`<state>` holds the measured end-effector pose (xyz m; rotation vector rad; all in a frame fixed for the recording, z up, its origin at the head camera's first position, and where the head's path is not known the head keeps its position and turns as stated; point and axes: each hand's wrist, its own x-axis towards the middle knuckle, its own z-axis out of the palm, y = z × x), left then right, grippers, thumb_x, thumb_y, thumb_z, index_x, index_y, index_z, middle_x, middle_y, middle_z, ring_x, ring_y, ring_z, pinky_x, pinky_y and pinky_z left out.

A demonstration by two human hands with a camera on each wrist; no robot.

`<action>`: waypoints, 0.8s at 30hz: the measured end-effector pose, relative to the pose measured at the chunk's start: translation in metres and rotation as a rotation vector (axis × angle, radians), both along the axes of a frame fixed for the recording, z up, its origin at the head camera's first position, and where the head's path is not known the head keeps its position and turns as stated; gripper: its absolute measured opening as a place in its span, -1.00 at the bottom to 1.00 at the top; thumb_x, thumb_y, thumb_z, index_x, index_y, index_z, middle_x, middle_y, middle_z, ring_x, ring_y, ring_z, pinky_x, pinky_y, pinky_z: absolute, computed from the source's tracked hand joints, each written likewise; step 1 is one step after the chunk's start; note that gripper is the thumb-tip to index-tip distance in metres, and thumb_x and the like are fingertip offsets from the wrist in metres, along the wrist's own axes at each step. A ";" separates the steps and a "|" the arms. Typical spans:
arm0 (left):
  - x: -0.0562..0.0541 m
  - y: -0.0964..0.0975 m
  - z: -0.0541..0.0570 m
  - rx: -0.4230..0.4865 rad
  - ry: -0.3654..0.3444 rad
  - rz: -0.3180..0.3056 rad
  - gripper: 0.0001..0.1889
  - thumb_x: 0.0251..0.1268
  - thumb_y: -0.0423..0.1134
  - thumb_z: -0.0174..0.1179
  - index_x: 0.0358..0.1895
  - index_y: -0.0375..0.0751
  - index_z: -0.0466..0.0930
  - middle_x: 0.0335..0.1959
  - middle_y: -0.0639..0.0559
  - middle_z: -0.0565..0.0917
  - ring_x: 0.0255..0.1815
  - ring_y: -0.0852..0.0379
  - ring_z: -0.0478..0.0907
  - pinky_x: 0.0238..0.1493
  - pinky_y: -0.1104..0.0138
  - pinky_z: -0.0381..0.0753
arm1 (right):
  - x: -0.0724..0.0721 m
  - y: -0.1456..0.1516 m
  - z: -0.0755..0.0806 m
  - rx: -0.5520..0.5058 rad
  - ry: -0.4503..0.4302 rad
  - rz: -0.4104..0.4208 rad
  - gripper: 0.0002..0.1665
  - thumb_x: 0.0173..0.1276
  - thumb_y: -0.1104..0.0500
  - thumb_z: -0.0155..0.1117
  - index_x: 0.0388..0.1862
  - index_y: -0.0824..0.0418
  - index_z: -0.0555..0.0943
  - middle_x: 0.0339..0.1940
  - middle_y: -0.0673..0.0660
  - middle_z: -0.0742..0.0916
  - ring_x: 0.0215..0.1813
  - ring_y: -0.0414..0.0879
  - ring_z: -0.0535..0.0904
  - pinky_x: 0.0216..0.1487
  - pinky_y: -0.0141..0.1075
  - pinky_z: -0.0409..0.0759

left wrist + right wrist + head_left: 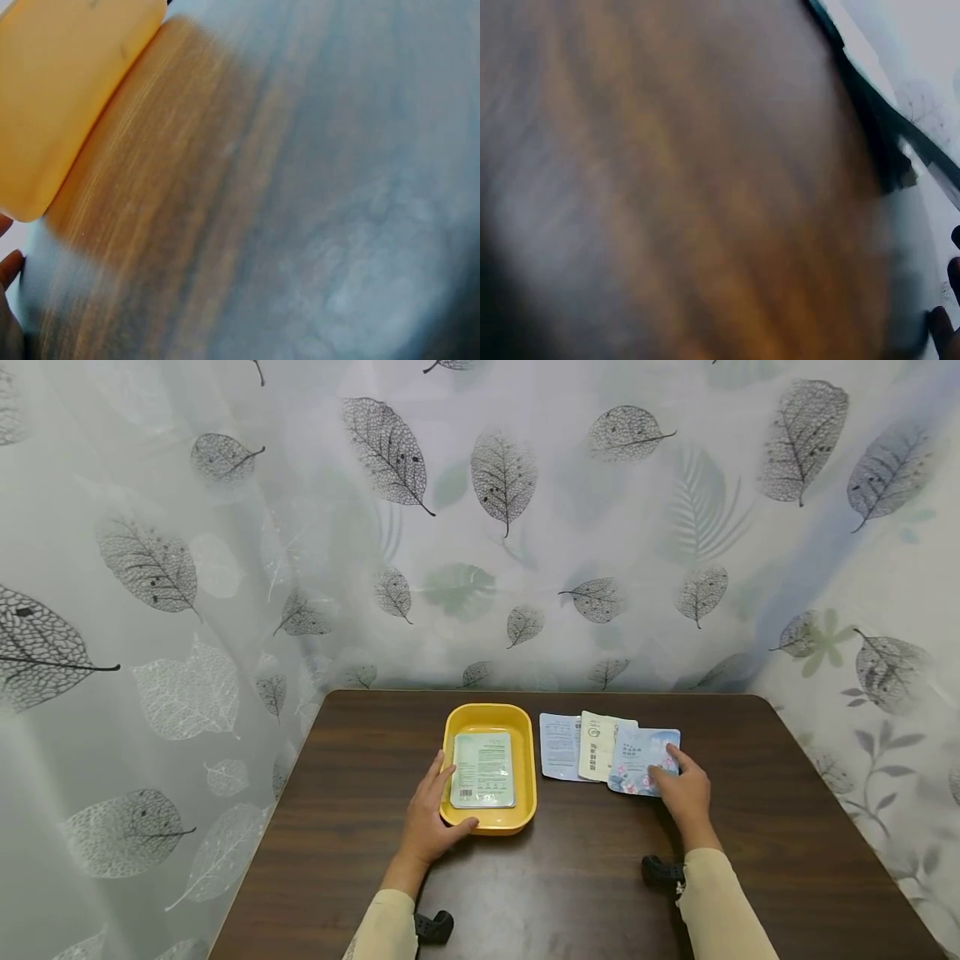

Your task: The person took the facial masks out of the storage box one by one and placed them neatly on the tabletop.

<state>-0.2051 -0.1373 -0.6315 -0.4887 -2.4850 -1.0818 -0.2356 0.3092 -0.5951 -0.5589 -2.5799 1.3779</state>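
A yellow plastic basin (487, 718) stands on the table with a pale green face mask packet (483, 770) lying flat inside. My left hand (430, 821) holds its near left corner, fingers along the left rim and thumb at the front rim. In the left wrist view the basin's outer wall (67, 97) fills the upper left. To the right, my right hand (684, 789) pinches a blue flowered face mask packet (637, 760) by its right edge, thumb on top. That packet overlaps a cream packet (597, 745), which overlaps a pale lilac packet (559, 747).
The dark wood table (585, 885) ends at a back edge just behind the basin and packets. A leaf-patterned curtain (540, 552) hangs behind and at both sides. Each wrist wears a black strap, such as the right strap (662, 870).
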 end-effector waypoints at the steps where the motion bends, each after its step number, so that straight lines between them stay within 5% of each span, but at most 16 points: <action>1: 0.000 0.000 0.000 -0.003 0.004 0.001 -0.04 -0.11 0.17 0.44 0.42 -0.25 0.44 0.65 -0.09 0.21 0.49 -0.25 0.38 0.25 -0.25 0.52 | 0.001 0.001 -0.002 0.012 -0.016 0.013 -0.19 0.39 0.10 0.24 0.58 0.24 0.29 0.60 0.39 0.32 0.63 0.35 0.17 0.58 0.22 0.16; 9: 0.001 0.000 0.000 -0.006 0.001 0.003 -0.03 -0.10 0.21 0.43 0.42 -0.24 0.43 0.65 -0.09 0.20 0.49 -0.24 0.38 0.27 -0.24 0.51 | 0.001 0.006 -0.014 0.105 -0.082 0.099 -0.14 0.44 0.05 0.19 0.62 0.29 0.18 0.64 0.49 0.15 0.64 0.44 0.03 0.60 0.27 0.03; 24: 0.001 0.000 -0.001 -0.002 -0.009 0.006 -0.02 -0.08 0.30 0.38 0.42 -0.23 0.43 0.65 -0.08 0.20 0.50 -0.22 0.38 0.27 -0.24 0.51 | 0.001 -0.002 -0.024 0.276 -0.066 0.145 -0.20 0.47 0.04 0.05 0.59 0.37 0.20 0.62 0.49 0.20 0.66 0.39 -0.03 0.55 0.37 -0.16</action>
